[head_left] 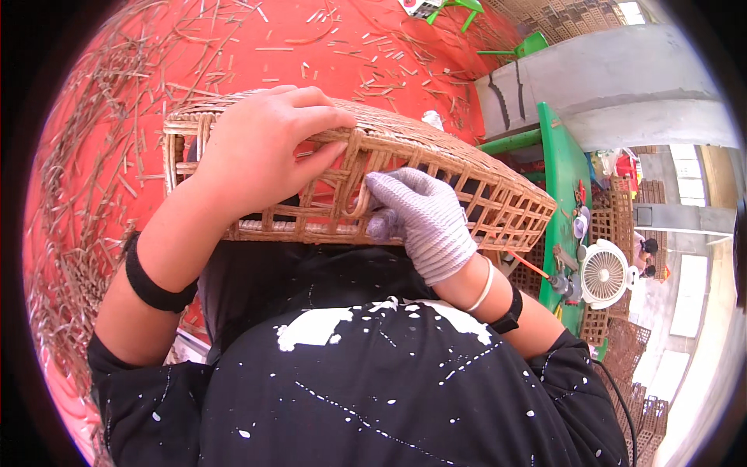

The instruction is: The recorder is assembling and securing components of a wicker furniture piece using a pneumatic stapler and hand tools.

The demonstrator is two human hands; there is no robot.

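A brown woven wicker basket [447, 138] lies on its side across my lap, its openwork lattice wall facing me. My bare left hand [268, 144] reaches over its left part, with fingers and thumb closed around the edge of the weave. In a grey-white knitted glove, my right hand [416, 218] is closed at the lattice beside it. Its thumb and fingertips pinch a looped wicker strip [362, 194] that bends out from the weave. The far ends of the strip are lost among the other strands.
Red sheeting [288, 47] covers the floor, strewn with short cut pieces. Long loose wicker strips [85, 148] pile up on the left. A green table [564, 152] with tools stands at the right, near a white fan [604, 274]. Stacked baskets [622, 346] are beyond.
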